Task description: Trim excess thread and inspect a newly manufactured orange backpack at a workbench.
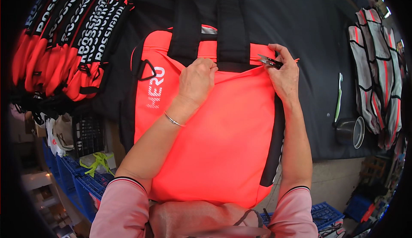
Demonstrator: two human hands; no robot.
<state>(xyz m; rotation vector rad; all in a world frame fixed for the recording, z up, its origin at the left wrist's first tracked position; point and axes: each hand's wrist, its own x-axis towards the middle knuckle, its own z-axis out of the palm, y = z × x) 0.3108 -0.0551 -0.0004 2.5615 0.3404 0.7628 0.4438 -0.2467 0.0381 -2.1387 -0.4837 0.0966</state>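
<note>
A bright coral-red backpack (210,139) with black side panels lies in front of me, its padded black shoulder straps (234,23) stretching away over the far end. My left hand (196,78) is closed in a pinch on the backpack's upper edge, between the two straps. Near the upper right corner, my right hand (284,72) holds small thread snips (270,61), their blades pointing left over the red fabric. A black triangular ring (148,69) sits on the backpack's left side. Whatever my left fingertips pinch is too small to make out apart from the fabric.
Several folded red and black bags (64,49) are stacked at the far left. On the right of the black table cover (317,122) are a green-and-white toothbrush (339,96), a metal cup (350,132) and grey pieces with red stripes (377,74). Blue crates (81,182) stand below left.
</note>
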